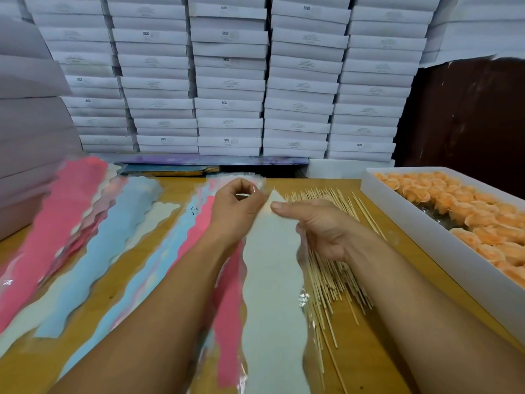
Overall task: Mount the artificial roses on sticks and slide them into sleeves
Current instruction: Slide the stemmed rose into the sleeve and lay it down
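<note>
A long white sleeve (pixel 272 280) with a wavy edge lies lengthwise on the table in front of me, its pointed tip at the far end. My left hand (pixel 235 211) pinches the clear plastic at that tip. My right hand (pixel 318 226) grips the sleeve's right edge, thumb on top near the tip. Several thin wooden sticks (pixel 332 280) lie in a loose pile to the right of the sleeve, partly under my right hand. Peach artificial roses (pixel 460 217) fill a white tray (pixel 409 220) at the right. No rose is in my hands.
Pink (pixel 65 223), blue (pixel 105 251) and white sleeves lie fanned out on the wooden table (pixel 159 280) at the left. A pink sleeve (pixel 227 322) sits beside the white one. Stacked white boxes (pixel 227 81) form a wall behind the table.
</note>
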`<state>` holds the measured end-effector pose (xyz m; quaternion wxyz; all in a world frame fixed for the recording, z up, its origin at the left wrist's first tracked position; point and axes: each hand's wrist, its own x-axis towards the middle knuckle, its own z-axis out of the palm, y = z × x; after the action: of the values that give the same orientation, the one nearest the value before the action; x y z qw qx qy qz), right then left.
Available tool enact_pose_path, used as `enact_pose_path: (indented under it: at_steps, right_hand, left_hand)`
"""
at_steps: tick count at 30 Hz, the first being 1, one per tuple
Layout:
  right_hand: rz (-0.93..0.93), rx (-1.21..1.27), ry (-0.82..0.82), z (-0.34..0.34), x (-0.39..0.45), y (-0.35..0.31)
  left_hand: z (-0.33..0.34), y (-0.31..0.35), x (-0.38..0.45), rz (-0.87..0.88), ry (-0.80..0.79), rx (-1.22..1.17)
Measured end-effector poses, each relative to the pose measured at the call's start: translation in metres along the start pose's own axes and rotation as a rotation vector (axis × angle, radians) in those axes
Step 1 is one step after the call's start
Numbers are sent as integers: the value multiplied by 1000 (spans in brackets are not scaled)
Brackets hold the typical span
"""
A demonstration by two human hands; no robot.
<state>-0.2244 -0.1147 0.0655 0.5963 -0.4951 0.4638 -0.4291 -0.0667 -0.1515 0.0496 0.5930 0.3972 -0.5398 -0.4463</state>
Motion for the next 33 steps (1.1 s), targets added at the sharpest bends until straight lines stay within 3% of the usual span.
enact_pose_path:
  at_steps: [7, 12, 17, 23, 28, 30, 33]
  right_hand:
    - [21, 23, 21, -4, -1, -2]
    - [65, -35, -131, -9, 1, 1]
    - [143, -160, -241, -12, -1, 2]
    - [143, -227, -242, -6, 0, 9]
    - [148, -172, -186, -7, -1, 6]
    - [137, -166, -151, -6, 0, 6]
    - [128, -145, -125, -7, 2, 8]
  left_hand:
    - [1, 9, 14, 47, 66, 164]
    - [3, 6, 31, -15, 78, 271]
    - [5, 4, 48, -112, 212, 328]
    - [-1, 8, 64, -64, 297, 399]
    - [-5, 18, 68, -116, 136, 776]
    - [-5, 26, 68, 13, 78, 1054]
    - [-4, 38, 62, 366, -58, 1485]
